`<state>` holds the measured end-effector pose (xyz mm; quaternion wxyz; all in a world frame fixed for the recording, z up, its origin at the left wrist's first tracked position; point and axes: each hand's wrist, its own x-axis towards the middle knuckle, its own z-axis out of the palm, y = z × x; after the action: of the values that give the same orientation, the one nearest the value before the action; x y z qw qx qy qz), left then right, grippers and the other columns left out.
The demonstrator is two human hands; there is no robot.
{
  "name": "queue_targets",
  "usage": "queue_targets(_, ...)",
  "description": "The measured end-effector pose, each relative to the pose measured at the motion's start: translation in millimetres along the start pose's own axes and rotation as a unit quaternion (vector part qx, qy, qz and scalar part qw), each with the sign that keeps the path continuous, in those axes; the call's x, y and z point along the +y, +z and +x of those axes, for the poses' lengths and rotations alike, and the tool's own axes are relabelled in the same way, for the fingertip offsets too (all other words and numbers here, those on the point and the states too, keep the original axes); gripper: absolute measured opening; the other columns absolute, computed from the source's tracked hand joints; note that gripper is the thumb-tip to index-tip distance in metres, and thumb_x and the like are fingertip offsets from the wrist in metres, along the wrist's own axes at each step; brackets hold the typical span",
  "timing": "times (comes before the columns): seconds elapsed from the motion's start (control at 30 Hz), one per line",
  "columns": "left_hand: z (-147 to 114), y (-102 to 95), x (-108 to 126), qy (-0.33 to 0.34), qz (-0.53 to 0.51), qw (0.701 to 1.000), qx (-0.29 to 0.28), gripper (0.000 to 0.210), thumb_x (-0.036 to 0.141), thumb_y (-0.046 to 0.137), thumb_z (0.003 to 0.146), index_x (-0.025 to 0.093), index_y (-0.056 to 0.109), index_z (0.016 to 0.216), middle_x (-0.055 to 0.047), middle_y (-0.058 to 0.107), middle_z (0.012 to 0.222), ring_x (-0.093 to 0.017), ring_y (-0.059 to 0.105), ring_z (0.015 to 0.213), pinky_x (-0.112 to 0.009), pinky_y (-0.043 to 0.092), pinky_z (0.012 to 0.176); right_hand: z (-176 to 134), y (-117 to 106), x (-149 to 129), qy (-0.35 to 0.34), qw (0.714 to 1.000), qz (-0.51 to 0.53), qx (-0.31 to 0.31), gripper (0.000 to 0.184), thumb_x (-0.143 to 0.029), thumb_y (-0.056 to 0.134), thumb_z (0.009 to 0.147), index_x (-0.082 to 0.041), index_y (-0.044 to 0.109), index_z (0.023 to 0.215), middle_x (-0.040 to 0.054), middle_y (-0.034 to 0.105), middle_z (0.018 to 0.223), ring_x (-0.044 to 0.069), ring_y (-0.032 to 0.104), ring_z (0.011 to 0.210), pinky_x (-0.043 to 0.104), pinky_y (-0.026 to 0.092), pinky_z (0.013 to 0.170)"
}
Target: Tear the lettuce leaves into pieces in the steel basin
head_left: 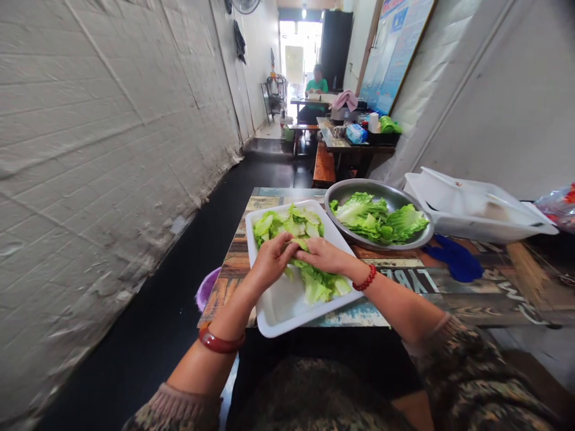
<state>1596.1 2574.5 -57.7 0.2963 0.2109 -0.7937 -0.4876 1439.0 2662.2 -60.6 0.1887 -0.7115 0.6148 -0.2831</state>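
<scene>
While the long desk (449, 281) runs off to the right, everything that matters sits around the white tray (278, 314), which lies on the near end of it. Beyond the tray's far right corner stands a metal bowl (341, 193) with whole lettuce leaves in it; right of that bowl is a white foam box (471, 209), and a blue cloth (453, 258) lies on the desk below the bowl's rim. A purple basin (206, 288) peeks out from under the desk, left of the tray.

On the tray, torn lettuce (294, 224) is heaped at the far end, and a larger leaf (318, 281) runs down its middle. Both hands meet over that leaf: the left hand (269, 260) and the right hand (326, 254) each have a grip closed on its upper end, fingertips nearly touching.

As I read it, the step in hand is tearing this leaf into pieces. The next move would call for pulling the two hands apart across the leaf, keeping the pieces over the tray.
</scene>
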Motion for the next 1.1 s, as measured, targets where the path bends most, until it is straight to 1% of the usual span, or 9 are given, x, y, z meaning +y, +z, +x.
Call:
queue_targets(0.2,-2,-6.7,6,-0.100,-0.331,0.938,0.032,0.035,0.043,0.078,0.071,0.018,0.053,0.075,0.007,0.048,0.058,-0.006,0.041,0.046,-0.019,0.033,0.045,1,-2,-16,-0.051,0.990,0.087,0.099,0.040,-0.050,0.040,0.100,-0.020,0.054,0.078,0.0009,0.058,0.077,0.015,0.052,0.073,0.030,0.045,0.075)
queue_targets(0.33,-1,-8.3,9,-0.101,-0.411,0.901,0.096,0.039,0.038,0.085,0.066,0.018,0.052,0.073,0.007,0.050,0.055,-0.005,0.042,0.043,-0.017,0.032,0.041,-4,-23,-20,-0.024,0.964,0.120,0.236,0.045,-0.055,0.035,0.100,-0.021,0.059,0.084,0.0028,0.063,0.083,0.017,0.058,0.081,0.030,0.046,0.079)
queue_targets(0.43,0,-6.7,9,-0.106,-0.411,0.900,0.104,0.037,0.039,0.085,0.065,0.017,0.060,0.081,0.005,0.058,0.061,-0.007,0.049,0.047,-0.018,0.038,0.044,-14,-52,-8,0.001,0.941,-0.001,0.339,0.038,-0.051,0.039,0.099,-0.021,0.062,0.098,0.0060,0.067,0.095,0.020,0.061,0.090,0.033,0.047,0.084)
queue_targets(0.53,1,-5.3,7,-0.126,-0.388,0.907,0.107,0.037,0.036,0.083,0.066,0.017,0.064,0.091,0.003,0.063,0.069,-0.008,0.055,0.051,-0.019,0.039,0.044,-29,-84,15,0.031,0.912,-0.202,0.355,0.035,-0.044,0.041,0.099,-0.020,0.062,0.113,0.0110,0.067,0.109,0.027,0.060,0.105,0.042,0.044,0.094)
queue_targets(0.67,1,-8.3,9,-0.111,-0.367,0.919,0.093,0.032,0.032,0.079,0.069,0.018,0.063,0.093,0.002,0.066,0.071,-0.009,0.057,0.053,-0.018,0.040,0.045,-47,-106,41,0.084,0.890,-0.337,0.296,0.049,-0.042,0.051,0.094,-0.017,0.051,0.136,0.0167,0.062,0.126,0.034,0.054,0.119,0.053,0.041,0.100)
queue_targets(0.8,0,-26.4,14,-0.071,-0.345,0.929,0.116,0.028,0.027,0.076,0.071,0.018,0.061,0.093,0.001,0.067,0.075,-0.009,0.059,0.060,-0.018,0.046,0.053,-46,-91,33,0.028,0.942,-0.241,0.232,0.044,-0.036,0.053,0.094,-0.019,0.057,0.134,0.0144,0.063,0.128,0.030,0.057,0.118,0.049,0.045,0.100)
queue_targets(0.93,-7,-63.7,-3,-0.063,-0.305,0.930,0.197,0.028,0.025,0.072,0.070,0.019,0.059,0.093,0.001,0.067,0.076,-0.009,0.059,0.059,-0.019,0.047,0.053,-35,-50,6,-0.066,0.995,-0.071,-0.005,0.033,-0.030,0.048,0.097,-0.024,0.067,0.123,0.0075,0.070,0.116,0.022,0.065,0.104,0.038,0.050,0.095)
queue_targets(1.0,-17,-86.3,-25,-0.091,-0.270,0.927,0.243,0.028,0.025,0.070,0.069,0.020,0.057,0.093,0.002,0.066,0.076,-0.010,0.058,0.057,-0.019,0.047,0.050,-31,-31,2,-0.088,0.988,-0.044,-0.118,0.032,-0.027,0.049,0.096,-0.023,0.069,0.121,0.0082,0.069,0.119,0.022,0.065,0.108,0.038,0.049,0.099)
queue_targets(1.1,-39,-118.2,-74,-0.163,-0.197,0.919,0.300,0.029,0.022,0.067,0.066,0.019,0.056,0.093,0.001,0.064,0.076,-0.010,0.056,0.054,-0.021,0.047,0.047,-31,-12,12,-0.088,0.973,-0.080,-0.198,0.032,-0.021,0.054,0.091,-0.021,0.072,0.117,0.0115,0.068,0.124,0.027,0.062,0.117,0.045,0.046,0.105)
